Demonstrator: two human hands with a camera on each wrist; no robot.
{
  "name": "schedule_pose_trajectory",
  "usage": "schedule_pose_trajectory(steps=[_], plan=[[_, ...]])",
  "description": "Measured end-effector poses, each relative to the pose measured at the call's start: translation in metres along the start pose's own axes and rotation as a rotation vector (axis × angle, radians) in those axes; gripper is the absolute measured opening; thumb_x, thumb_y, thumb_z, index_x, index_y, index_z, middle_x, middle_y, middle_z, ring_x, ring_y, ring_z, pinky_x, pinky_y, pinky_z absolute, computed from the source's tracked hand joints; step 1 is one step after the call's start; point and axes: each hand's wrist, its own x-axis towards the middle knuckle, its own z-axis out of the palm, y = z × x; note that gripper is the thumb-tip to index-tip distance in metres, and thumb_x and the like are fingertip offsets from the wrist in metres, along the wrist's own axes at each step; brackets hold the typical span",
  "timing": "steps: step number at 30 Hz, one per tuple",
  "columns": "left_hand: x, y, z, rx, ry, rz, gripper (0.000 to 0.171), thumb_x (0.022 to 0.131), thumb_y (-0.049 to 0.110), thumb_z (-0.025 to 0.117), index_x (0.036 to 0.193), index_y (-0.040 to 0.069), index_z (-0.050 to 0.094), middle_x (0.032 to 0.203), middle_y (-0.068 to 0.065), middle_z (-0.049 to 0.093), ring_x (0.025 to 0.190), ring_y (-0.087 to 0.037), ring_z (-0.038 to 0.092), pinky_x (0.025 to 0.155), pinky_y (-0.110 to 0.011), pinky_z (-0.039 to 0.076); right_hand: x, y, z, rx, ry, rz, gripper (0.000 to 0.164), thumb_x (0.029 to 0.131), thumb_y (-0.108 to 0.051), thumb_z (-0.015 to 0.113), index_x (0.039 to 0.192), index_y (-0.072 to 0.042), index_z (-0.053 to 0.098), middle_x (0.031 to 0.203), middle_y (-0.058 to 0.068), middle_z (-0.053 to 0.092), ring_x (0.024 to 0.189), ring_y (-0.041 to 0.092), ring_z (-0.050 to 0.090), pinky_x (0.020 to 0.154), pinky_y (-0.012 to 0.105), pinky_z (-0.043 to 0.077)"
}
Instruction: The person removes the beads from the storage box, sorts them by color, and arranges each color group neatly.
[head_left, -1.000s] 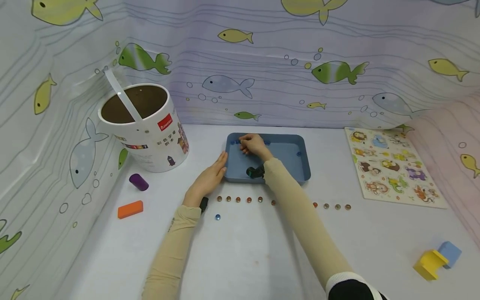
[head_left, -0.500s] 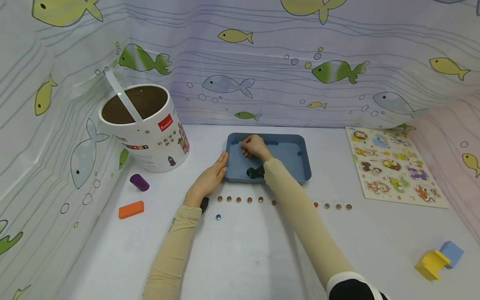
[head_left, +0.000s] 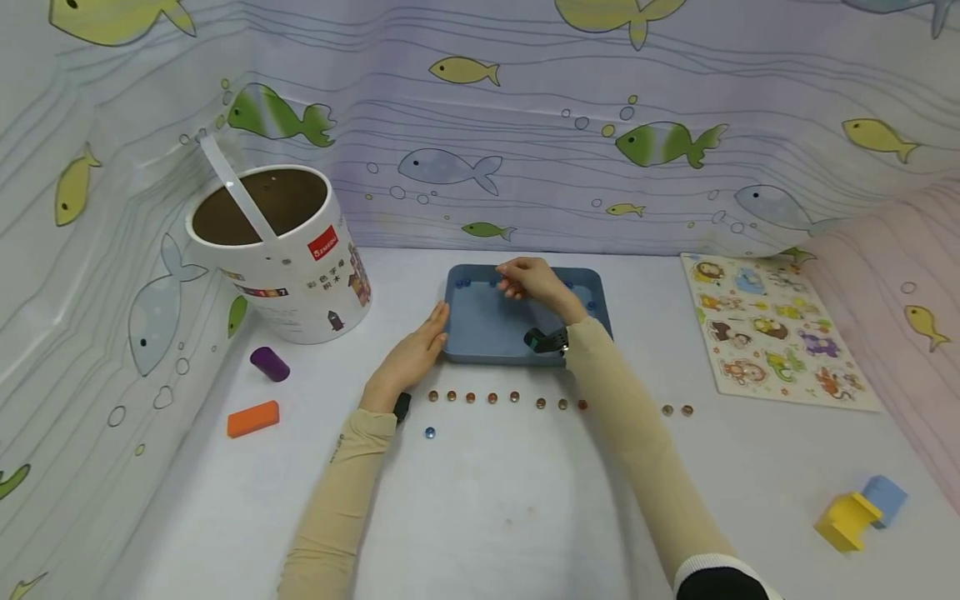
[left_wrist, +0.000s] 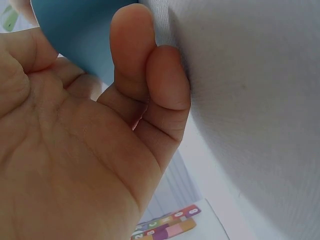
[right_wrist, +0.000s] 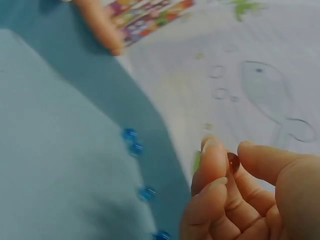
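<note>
Right-hand fingers (right_wrist: 212, 164) farther right with bead (right_wrist: 233, 163); "ZMEDU" on bucket (head_left: 288, 277)

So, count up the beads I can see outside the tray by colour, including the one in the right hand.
Brownish-orange beads in the row: 10 in view
Blue bead on the near side of the row: 1
Reddish-brown bead pinched in the right hand: 1
Total: 12 visible; the right sleeve may hide more.
</note>
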Motion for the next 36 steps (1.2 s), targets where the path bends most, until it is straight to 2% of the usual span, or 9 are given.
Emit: schedule_pose_trajectory(steps=[7,13,17,20,24,26,32,36], plan=[[0.000,-0.002,0.000,-0.003,0.003,-0.006,0.055,0.107,0.026,0.030,0.157,0.012,0.009,0.165,-0.005,0.004,0.150,-0.030,0.018,0.122,-0.048,0.019,-0.037,-0.002,-0.041,0.126,-0.012,-0.054,0.043,0.104,-0.024,0.046,0.136,0.004,0.049,0.079,-0.005,0.063,0.066,0.006,0.058,0.060,0.018,0.049],[-0.003,0.000,-0.003,-0.019,0.004,0.004,0.056,0.107,0.024,0.030,0.156,0.010,0.009,0.165,-0.005,0.003,0.150,-0.032,0.016,0.122,-0.049,0.018,-0.071,0.005,-0.066,0.132,-0.003,-0.066,0.044,0.103,-0.025,0.048,0.138,0.001,0.047,0.086,-0.004,0.064,0.071,0.008,0.058,0.064,0.017,0.050],[-0.004,0.000,-0.003,-0.025,0.014,0.028,0.055,0.107,0.025,0.029,0.156,0.007,0.011,0.164,-0.007,0.005,0.149,-0.034,0.017,0.122,-0.050,0.018,-0.092,0.014,-0.078,0.149,-0.027,-0.066,0.046,0.104,-0.021,0.046,0.142,0.004,0.041,0.089,-0.005,0.065,0.076,0.009,0.059,0.068,0.018,0.051],[-0.004,0.001,-0.003,-0.030,0.018,0.032,0.055,0.107,0.025,0.030,0.156,0.006,0.012,0.164,-0.009,0.006,0.149,-0.034,0.017,0.122,-0.050,0.019,-0.108,0.021,-0.085,0.130,-0.034,-0.076,0.048,0.104,-0.019,0.043,0.144,0.007,0.037,0.090,-0.007,0.066,0.079,0.010,0.060,0.072,0.021,0.052],[-0.003,0.000,-0.001,-0.030,0.006,0.019,0.056,0.107,0.024,0.030,0.156,0.008,0.010,0.164,-0.008,0.005,0.150,-0.032,0.016,0.123,-0.049,0.018,-0.131,0.031,-0.093,0.091,-0.003,-0.073,0.047,0.104,-0.020,0.044,0.142,0.007,0.039,0.090,-0.008,0.066,0.080,0.008,0.062,0.075,0.024,0.054],[-0.002,-0.001,-0.001,-0.028,-0.001,0.010,0.056,0.107,0.023,0.031,0.156,0.009,0.009,0.164,-0.007,0.004,0.150,-0.032,0.016,0.123,-0.048,0.017,-0.144,0.037,-0.098,0.080,0.018,-0.067,0.043,0.104,-0.022,0.046,0.139,0.003,0.045,0.089,-0.008,0.066,0.080,0.007,0.062,0.075,0.024,0.055],[-0.001,0.000,0.000,-0.013,0.007,0.012,0.055,0.107,0.023,0.031,0.156,0.009,0.010,0.164,-0.008,0.006,0.149,-0.032,0.017,0.122,-0.049,0.019,-0.184,0.058,-0.119,0.101,0.049,-0.075,0.021,0.103,-0.024,0.047,0.120,-0.019,0.059,0.088,-0.008,0.067,0.079,0.007,0.061,0.071,0.021,0.054],[-0.001,0.002,0.000,-0.013,0.004,0.017,0.055,0.107,0.024,0.030,0.156,0.010,0.009,0.164,-0.007,0.005,0.149,-0.032,0.017,0.122,-0.049,0.019,-0.214,0.074,-0.134,0.161,0.041,-0.071,0.020,0.103,-0.021,0.047,0.116,-0.022,0.062,0.088,-0.006,0.067,0.078,0.007,0.062,0.070,0.020,0.055]])
